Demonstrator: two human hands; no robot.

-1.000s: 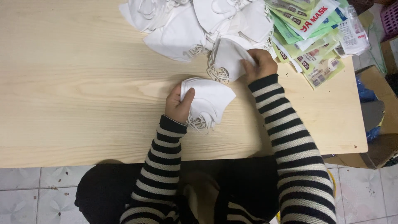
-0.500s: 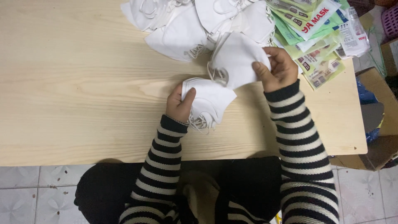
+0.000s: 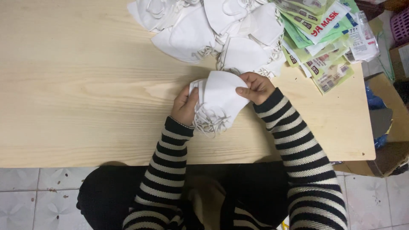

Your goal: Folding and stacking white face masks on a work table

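A small stack of folded white face masks (image 3: 219, 100) with dangling ear loops lies on the wooden table (image 3: 85, 93) in front of me. My left hand (image 3: 184, 106) grips the stack's left edge. My right hand (image 3: 255, 87) holds the top mask at its right side, thumb pressed on it. Just beyond my hands a big loose pile of white masks (image 3: 204, 25) spreads along the table's far edge.
Several green and white flat packets (image 3: 324, 30) fan out at the table's far right. A cardboard box (image 3: 383, 110) and a pink basket (image 3: 400, 25) stand on the floor past the right edge. Tiled floor lies below.
My right hand took a mask from near the loose pile, carried it toward me and set it on the stack under my left hand.
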